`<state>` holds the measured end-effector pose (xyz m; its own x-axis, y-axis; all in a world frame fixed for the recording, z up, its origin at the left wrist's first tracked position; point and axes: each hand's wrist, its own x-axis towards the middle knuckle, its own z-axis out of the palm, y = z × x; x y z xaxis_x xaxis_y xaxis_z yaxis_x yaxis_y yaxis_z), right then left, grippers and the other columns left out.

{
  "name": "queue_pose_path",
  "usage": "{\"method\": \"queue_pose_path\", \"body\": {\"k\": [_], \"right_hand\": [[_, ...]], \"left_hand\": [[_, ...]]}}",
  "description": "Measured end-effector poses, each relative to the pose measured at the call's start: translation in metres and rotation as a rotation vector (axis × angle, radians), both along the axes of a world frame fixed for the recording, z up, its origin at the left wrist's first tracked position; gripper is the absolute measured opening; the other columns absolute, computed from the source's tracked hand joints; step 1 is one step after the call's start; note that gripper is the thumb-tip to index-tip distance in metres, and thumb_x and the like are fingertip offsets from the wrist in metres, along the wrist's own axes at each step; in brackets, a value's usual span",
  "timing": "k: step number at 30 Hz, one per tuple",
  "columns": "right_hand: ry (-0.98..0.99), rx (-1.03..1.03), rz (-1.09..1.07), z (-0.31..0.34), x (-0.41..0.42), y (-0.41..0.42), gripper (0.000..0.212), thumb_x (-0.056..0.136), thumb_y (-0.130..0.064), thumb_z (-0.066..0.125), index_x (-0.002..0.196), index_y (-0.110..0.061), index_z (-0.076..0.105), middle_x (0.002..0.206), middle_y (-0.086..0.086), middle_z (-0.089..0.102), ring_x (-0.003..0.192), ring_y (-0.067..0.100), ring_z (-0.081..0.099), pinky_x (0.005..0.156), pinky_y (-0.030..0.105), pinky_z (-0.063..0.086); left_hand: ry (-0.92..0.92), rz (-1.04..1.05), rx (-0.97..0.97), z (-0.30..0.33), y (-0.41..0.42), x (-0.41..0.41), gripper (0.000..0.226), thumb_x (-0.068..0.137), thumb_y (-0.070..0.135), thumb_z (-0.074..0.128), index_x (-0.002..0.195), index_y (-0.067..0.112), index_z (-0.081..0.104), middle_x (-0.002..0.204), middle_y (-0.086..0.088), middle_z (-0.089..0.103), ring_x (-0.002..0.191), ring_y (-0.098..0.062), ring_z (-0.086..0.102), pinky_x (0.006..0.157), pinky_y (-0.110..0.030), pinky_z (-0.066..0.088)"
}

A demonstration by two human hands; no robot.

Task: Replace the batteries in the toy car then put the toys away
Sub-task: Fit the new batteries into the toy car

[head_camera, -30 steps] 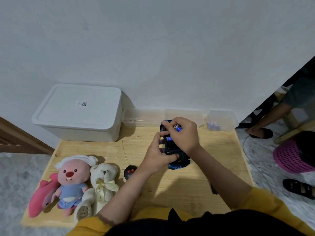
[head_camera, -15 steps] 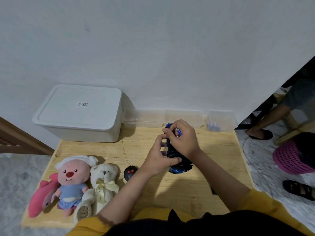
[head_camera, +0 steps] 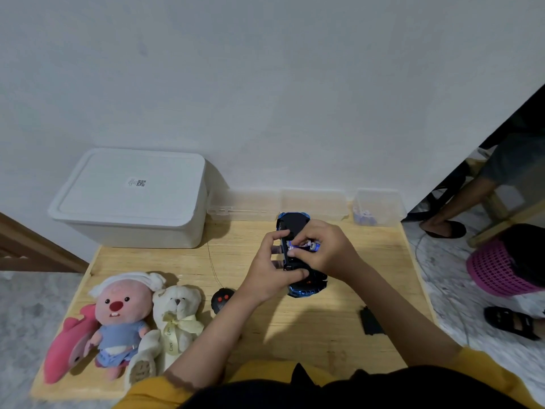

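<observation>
The blue and black toy car (head_camera: 292,224) lies upside down above the middle of the wooden table (head_camera: 295,326). My left hand (head_camera: 267,268) grips its left side. My right hand (head_camera: 328,249) pinches a blue battery (head_camera: 309,246) against the car's underside. A black battery cover (head_camera: 372,321) lies on the table to the right. The black remote (head_camera: 221,299) with red buttons rests left of my left arm. Three plush toys sit at the front left: a pink fish (head_camera: 69,346), a pink beaver (head_camera: 119,317) and a white bear (head_camera: 177,315).
A large white lidded bin (head_camera: 132,199) stands at the back left. Clear small boxes (head_camera: 312,203) line the wall; the rightmost box (head_camera: 379,206) holds blue batteries. To the right, beyond the table edge, are another person's feet (head_camera: 442,228) and a pink basket (head_camera: 498,270).
My right hand has brought the battery down from above the car onto its underside. The car has shifted slightly under my hands.
</observation>
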<state>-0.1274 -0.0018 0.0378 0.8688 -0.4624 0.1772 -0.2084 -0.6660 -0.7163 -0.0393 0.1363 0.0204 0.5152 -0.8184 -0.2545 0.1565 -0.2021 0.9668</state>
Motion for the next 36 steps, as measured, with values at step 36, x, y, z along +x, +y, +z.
{"method": "queue_pose_path", "body": {"k": [36], "right_hand": [[0.131,-0.08,0.038,0.01,0.005,0.006,0.007,0.078,-0.021,0.074,0.085,-0.02,0.076,0.075,-0.014,0.045,0.07,0.014,0.053,0.06,0.034,0.045]], "left_hand": [[-0.022,0.083,0.012,0.007,0.005,0.006,0.07,0.059,0.008,0.074,0.115,0.042,0.05,0.113,-0.001,0.052,0.089,-0.021,0.06,0.068,-0.037,0.059]]}}
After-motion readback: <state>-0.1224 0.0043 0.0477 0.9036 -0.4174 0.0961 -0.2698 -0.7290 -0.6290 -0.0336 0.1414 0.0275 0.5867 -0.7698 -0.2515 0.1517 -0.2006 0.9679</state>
